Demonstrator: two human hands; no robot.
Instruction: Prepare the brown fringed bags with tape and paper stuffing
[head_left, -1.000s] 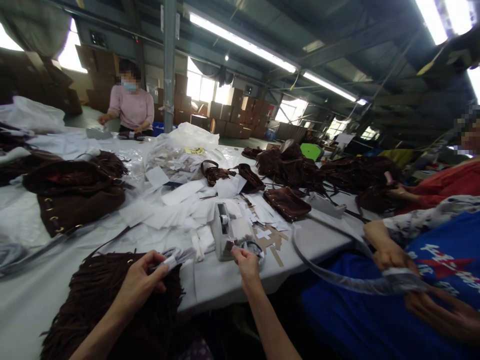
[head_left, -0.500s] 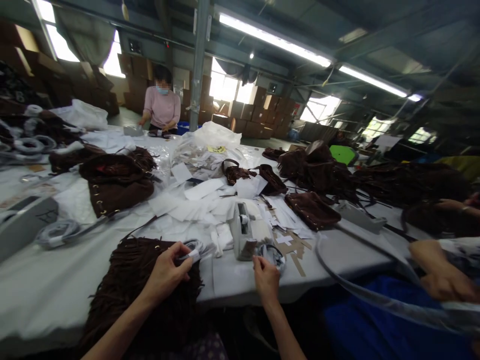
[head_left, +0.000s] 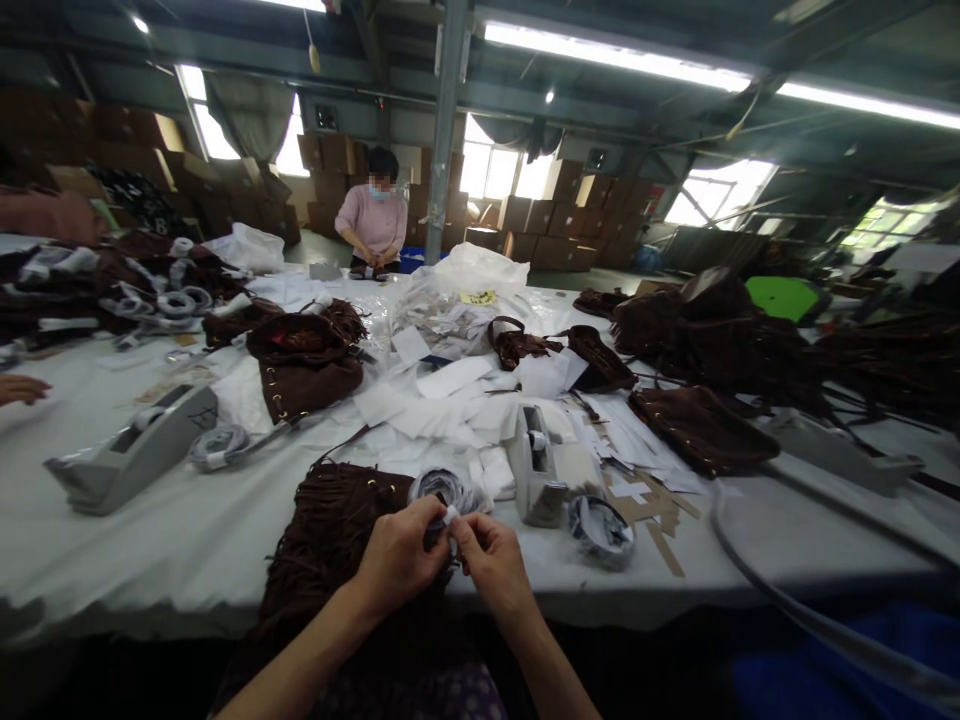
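My left hand (head_left: 405, 550) is closed on a coiled strap (head_left: 439, 487) in clear plastic, holding it over a dark brown fringed bag (head_left: 319, 520). My right hand (head_left: 491, 560) meets it there, thumb and finger pinching the small white wrap (head_left: 451, 514) around the coil. Whether a strip of tape lies between the fingertips is too small to see. The fringed bag lies at the table's front edge and hangs over it, partly behind my forearm. Just right of my hands stands a grey tape dispenser (head_left: 544, 500), with another plastic-wrapped coil (head_left: 600, 532) beside it.
A second tape dispenser (head_left: 139, 445) stands at left near a wrapped strap (head_left: 219, 447). White paper sheets (head_left: 420, 420) and cardboard strips (head_left: 664, 550) are scattered mid-table. Brown bags (head_left: 701, 425) lie at right. A person (head_left: 375, 220) works across the table; another person's hand (head_left: 22, 388) shows at left.
My right hand has left the tape dispenser's front end and come over to my left hand at the coil. The view has swung left, and the co-worker's arms at right are out of sight.
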